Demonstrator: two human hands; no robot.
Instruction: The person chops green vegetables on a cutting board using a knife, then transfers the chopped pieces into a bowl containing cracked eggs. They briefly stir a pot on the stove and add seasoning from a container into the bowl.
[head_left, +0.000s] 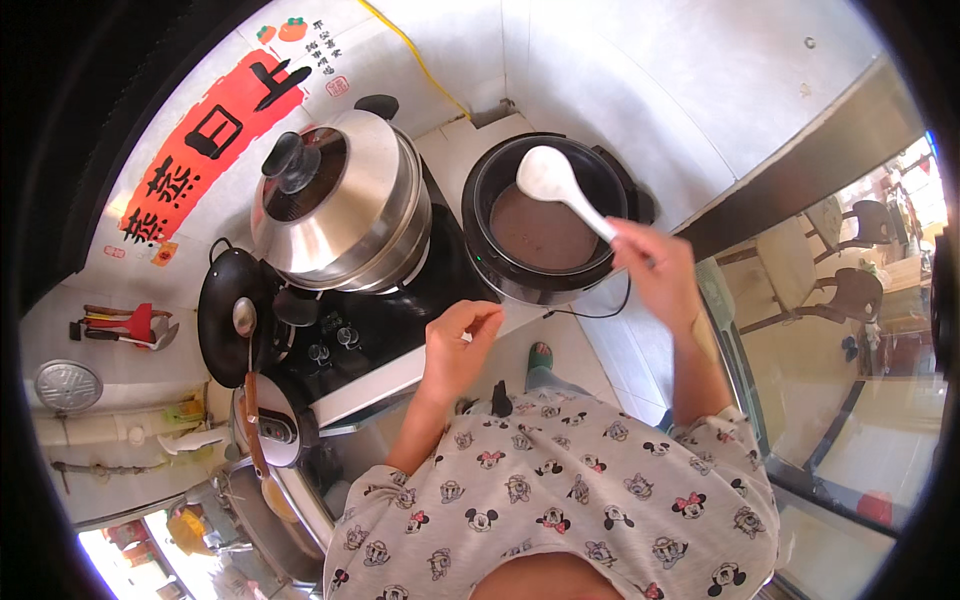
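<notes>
My right hand grips the handle of a white rice paddle. The paddle's head is over the open electric cooker, apart from what lies inside. Thick brownish-purple porridge or soup fills the lower part of the dark inner pot. A small green light glows on the cooker's side. My left hand hovers by the front edge of the black stovetop, fingers curled in and nothing visible in them.
A lidded steel steamer pot stands on the stovetop, left of the cooker. Farther left are a black wok and a ladle with a wooden handle. A power cord hangs by the cooker. On the right is a glass partition.
</notes>
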